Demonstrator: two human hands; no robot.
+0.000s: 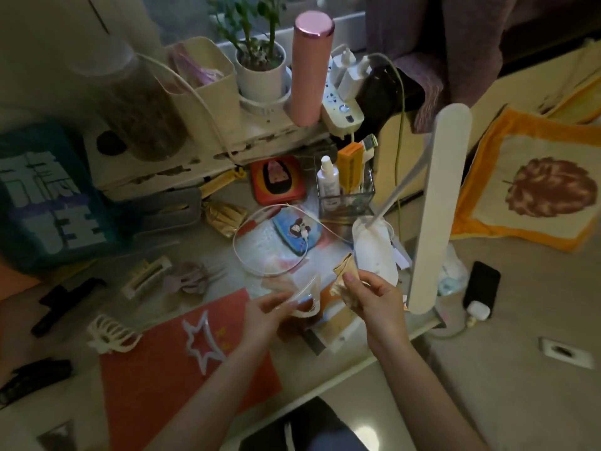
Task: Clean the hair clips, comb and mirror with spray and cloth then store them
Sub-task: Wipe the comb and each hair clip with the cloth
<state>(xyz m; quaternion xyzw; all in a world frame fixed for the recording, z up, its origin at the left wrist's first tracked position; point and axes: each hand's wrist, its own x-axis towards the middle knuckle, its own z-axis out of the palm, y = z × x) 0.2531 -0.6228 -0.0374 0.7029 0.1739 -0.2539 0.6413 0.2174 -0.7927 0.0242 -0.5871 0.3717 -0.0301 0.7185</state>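
My left hand (265, 315) holds a pale, see-through hair clip (305, 299) by its near end, above the desk's front. My right hand (367, 297) grips a crumpled beige cloth (344, 288) just right of the clip. On the desk to the left lie a cream claw clip (110, 332), a mauve claw clip (190, 278), a cream comb-like piece (146, 275), a black clip (66, 302) and another black clip (32, 377). A white star-shaped clip (203, 340) rests on a red folder (182, 369). A white spray bottle (327, 180) stands in a clear box.
A white desk lamp (435, 203) leans over the desk's right side. Behind it stand a pink flask (310, 66), a potted plant (260, 70), a power strip (341, 105) and a cream bin (208, 89). A looped white cable (260, 242) and a black phone (481, 288) lie nearby.
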